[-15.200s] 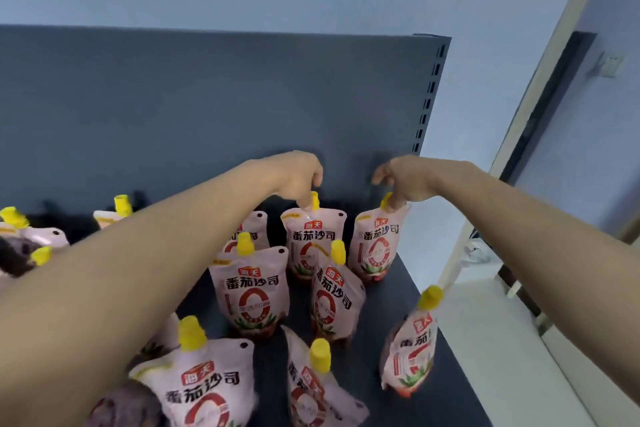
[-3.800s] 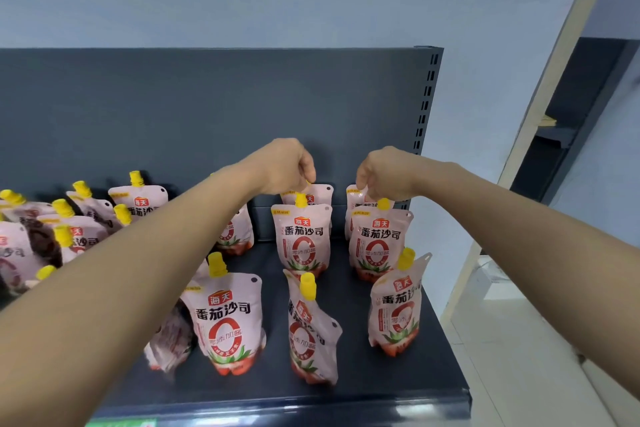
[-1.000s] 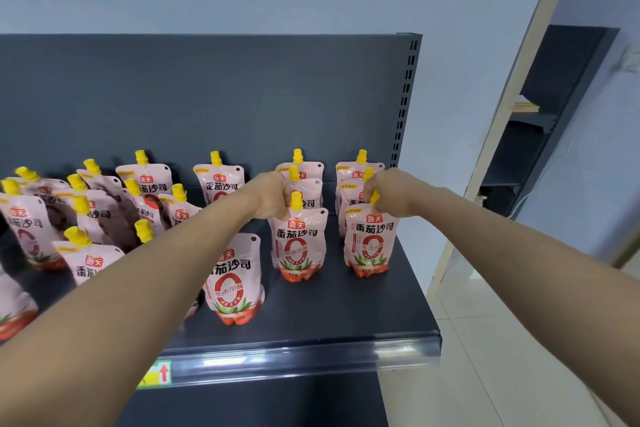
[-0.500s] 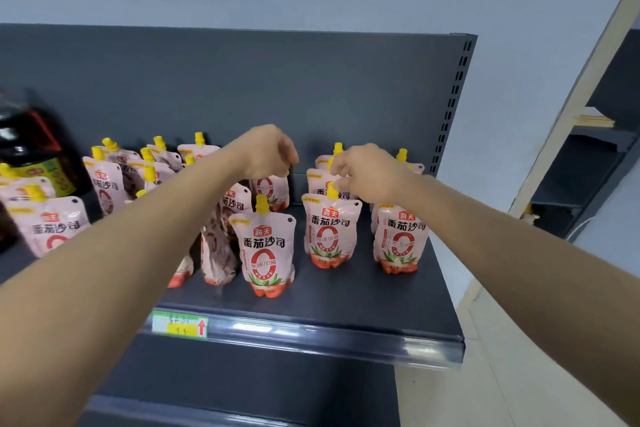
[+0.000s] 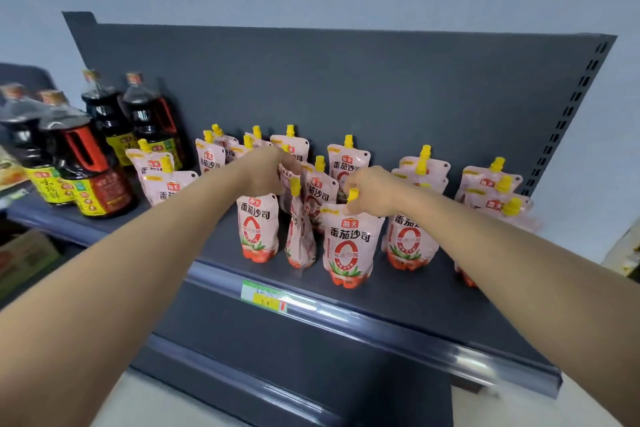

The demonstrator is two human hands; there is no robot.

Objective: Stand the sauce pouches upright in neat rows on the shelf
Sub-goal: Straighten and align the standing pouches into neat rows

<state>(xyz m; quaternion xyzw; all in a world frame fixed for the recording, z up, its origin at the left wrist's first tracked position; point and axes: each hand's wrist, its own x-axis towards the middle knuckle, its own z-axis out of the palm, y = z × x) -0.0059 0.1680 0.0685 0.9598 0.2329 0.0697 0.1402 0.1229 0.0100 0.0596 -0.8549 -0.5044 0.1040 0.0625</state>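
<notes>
Several pink sauce pouches with yellow caps stand on the dark grey shelf [image 5: 398,291], in rough rows from back to front. My left hand [image 5: 266,172] is closed over the top of a front pouch [image 5: 258,230], hiding its cap. Just right of it, a pouch [image 5: 300,239] stands turned edge-on and leans a little. My right hand [image 5: 372,191] pinches the yellow cap [image 5: 352,195] of the front middle pouch [image 5: 346,246], which stands upright facing me. More upright pouches [image 5: 408,239] fill the right end, partly hidden by my right forearm.
Dark soy sauce bottles [image 5: 90,170] stand at the shelf's left end. A green and yellow price tag [image 5: 263,296] sits on the shelf's front rail. The grey back panel [image 5: 381,90] rises behind, with a slotted upright [image 5: 571,104] at the right.
The view has swung left and back, bringing the bottles into sight. Both hands have moved left along the front row, and my right hand now pinches a front pouch's cap.
</notes>
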